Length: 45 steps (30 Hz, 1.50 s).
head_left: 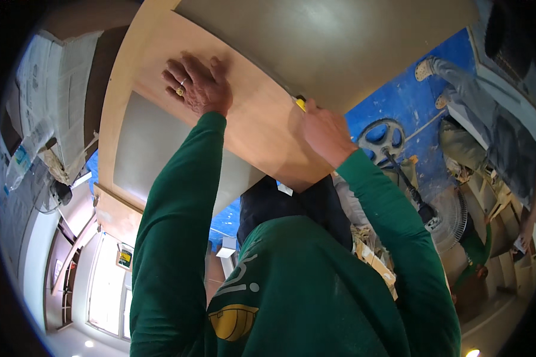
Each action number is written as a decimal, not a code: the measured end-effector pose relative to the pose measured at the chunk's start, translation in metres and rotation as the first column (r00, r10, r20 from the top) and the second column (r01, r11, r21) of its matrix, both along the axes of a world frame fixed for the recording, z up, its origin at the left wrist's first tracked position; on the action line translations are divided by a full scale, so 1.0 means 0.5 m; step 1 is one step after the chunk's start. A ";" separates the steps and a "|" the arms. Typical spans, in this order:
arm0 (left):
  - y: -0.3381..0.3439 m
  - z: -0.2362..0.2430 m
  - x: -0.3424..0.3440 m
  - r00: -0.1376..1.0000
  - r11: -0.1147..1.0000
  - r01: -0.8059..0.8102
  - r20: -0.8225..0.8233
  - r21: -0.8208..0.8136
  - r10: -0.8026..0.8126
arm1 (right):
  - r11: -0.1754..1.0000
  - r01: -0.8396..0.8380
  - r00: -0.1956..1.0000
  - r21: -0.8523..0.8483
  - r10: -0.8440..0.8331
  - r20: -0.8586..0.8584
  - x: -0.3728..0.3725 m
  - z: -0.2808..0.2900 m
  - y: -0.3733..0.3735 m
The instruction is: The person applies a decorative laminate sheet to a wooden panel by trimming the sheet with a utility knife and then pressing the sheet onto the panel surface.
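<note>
My left hand lies on a pale wood-coloured sheet, fingers apart, a ring on one finger. My right hand grips a yellow-handled cutter at the sheet's long right edge. That edge lies on a larger grey-brown sheet, and the cutter's tip is too small to see clearly. Another grey surface shows on the other side of the pale sheet, within a wooden border.
Blue floor covering lies to the right, with a pedestal fan's base and clutter. A person in grey trousers and another in green are at the right. Wrapped panels and a plastic bottle are at the left.
</note>
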<state>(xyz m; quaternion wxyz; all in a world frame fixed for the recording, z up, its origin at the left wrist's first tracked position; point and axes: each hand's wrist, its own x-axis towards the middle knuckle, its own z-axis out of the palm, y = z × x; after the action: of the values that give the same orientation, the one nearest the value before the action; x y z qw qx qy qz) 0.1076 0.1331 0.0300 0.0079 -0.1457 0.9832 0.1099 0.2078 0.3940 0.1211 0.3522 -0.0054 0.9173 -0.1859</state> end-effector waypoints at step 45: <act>-0.003 0.032 -0.008 0.994 0.998 -0.040 0.106 0.045 0.035 | 0.967 -0.053 0.979 -0.248 0.002 -0.201 -0.488 -0.033 -0.302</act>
<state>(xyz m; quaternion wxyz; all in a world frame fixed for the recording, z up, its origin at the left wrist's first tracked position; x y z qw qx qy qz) 0.1035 0.1317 0.0462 0.0609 -0.1695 0.9756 0.1252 -0.0365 0.2430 0.1044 0.2574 -0.0814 0.9167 -0.2946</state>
